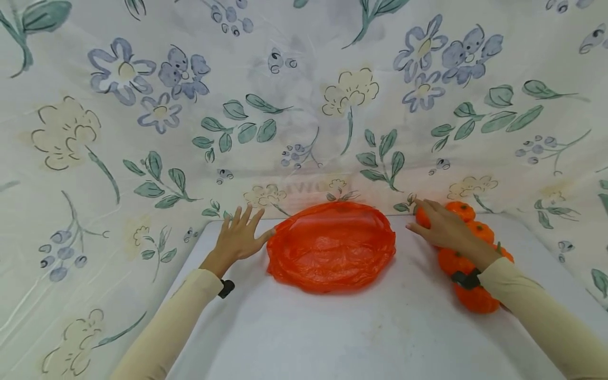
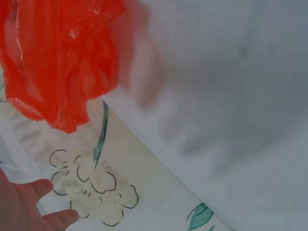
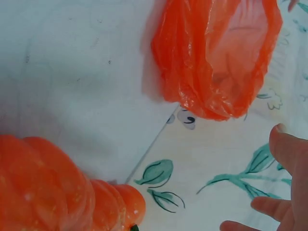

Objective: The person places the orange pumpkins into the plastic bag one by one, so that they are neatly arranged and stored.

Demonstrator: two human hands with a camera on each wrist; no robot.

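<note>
A red plastic bag (image 1: 332,248) stands with its mouth spread wide on the white table, between both hands. My left hand (image 1: 241,235) is just left of the bag, fingers spread, its thumb tip right at the bag's rim; the left wrist view shows two of its fingertips (image 2: 60,219) beside the bag. My right hand (image 1: 439,224) is held over the far end of a group of orange tangerines (image 1: 477,298), fingers extended and nothing gripped. In the right wrist view its thumb and fingers are apart, with the tangerines (image 3: 43,187) at lower left. The forearm hides some of the fruit.
The white table (image 1: 304,338) ends just behind the bag, where a floral plastic sheet (image 1: 304,132) rises as a backdrop. A dark wrist strap (image 1: 465,278) sits on the right wrist, above the fruit.
</note>
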